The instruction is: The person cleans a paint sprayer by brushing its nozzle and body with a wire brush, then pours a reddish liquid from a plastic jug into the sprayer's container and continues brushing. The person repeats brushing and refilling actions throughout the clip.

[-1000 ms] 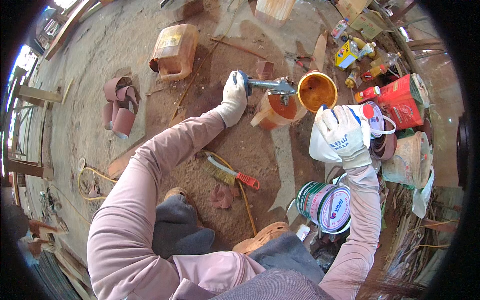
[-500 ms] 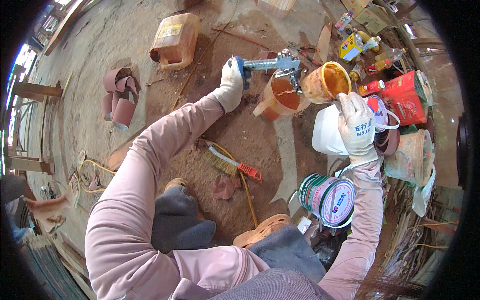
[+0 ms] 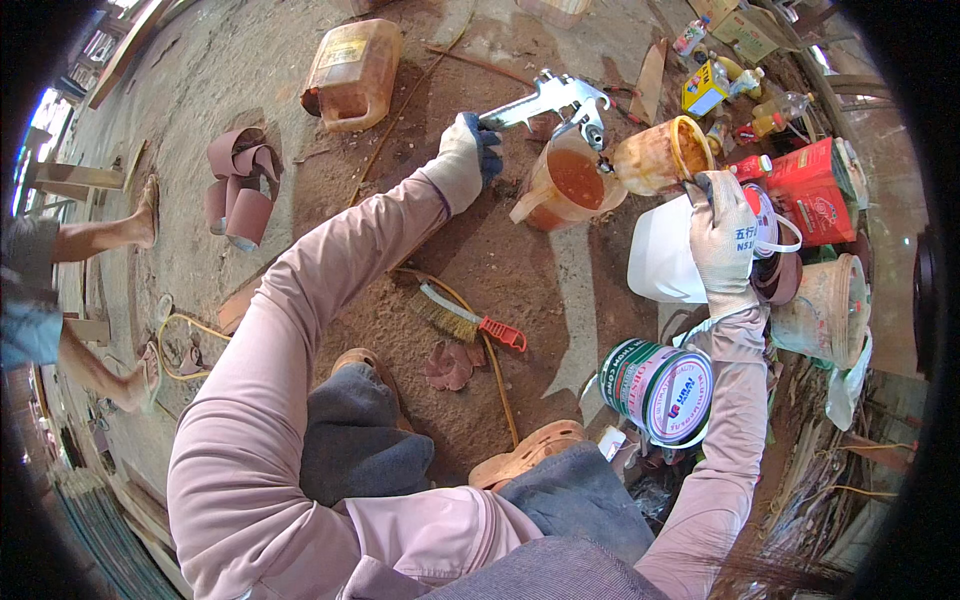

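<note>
My left hand (image 3: 463,165), in a white glove with dark fingertips, is closed around the handle of a silver spray gun (image 3: 560,97). The gun's lower fitting hangs over a translucent pitcher (image 3: 540,212) on the ground with orange-brown liquid in it. A cup stained orange (image 3: 640,160) lies tilted on its side in the air, its mouth turned to the right. My gloved right hand (image 3: 722,235) grips this cup near its rim, the fingertips partly hidden behind it. The gun's fitting is close to the cup's base; whether they touch I cannot tell.
Below my right hand are a white jug (image 3: 665,250) and a green-white paint can (image 3: 655,392). A wire brush (image 3: 465,320) lies before my feet. Sandpaper rolls (image 3: 243,190) and a stained canister (image 3: 352,75) stand farther off. Another person's legs (image 3: 110,240) show at left.
The spray gun has turned, its head tipping up and its handle slanting. The cup has rotated, its mouth facing further right. Another person's legs have come into view at the left.
</note>
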The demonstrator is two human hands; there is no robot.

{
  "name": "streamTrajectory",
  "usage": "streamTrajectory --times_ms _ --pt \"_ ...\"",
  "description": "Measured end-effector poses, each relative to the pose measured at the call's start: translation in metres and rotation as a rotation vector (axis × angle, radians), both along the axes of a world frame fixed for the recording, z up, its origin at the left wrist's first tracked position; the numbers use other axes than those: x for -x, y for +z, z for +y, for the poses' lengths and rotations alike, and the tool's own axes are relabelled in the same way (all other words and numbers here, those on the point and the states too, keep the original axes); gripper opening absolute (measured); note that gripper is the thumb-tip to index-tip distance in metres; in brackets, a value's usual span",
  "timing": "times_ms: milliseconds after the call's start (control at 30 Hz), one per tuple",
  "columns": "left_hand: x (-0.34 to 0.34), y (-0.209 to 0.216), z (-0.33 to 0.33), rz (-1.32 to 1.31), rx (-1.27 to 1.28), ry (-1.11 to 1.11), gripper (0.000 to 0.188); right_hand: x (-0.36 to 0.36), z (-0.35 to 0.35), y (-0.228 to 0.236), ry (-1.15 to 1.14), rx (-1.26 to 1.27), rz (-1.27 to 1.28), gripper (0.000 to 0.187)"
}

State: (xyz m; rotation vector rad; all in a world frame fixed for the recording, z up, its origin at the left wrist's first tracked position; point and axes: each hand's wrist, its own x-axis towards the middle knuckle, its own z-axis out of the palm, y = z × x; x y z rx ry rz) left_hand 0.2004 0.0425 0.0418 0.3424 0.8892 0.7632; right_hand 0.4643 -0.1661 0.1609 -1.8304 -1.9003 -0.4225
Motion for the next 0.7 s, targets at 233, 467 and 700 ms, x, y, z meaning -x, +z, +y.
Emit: streamTrajectory --times_ms 233,467,700 --pt "0.005 -0.016 0.007 -0.265 0.25 0.024 0.013 0.005 0.0 -0.006 -0.071 -0.015 0.335 0.011" --pt "0.011 -0.014 0.007 -0.298 0.25 -0.012 0.012 0.013 -0.006 -0.02 -0.242 0.107 0.862 0.011" --pt "0.004 -0.006 0.001 -0.258 0.154 -0.132 0.017 0.015 -0.006 -0.023 -0.218 0.082 0.634 0.011"
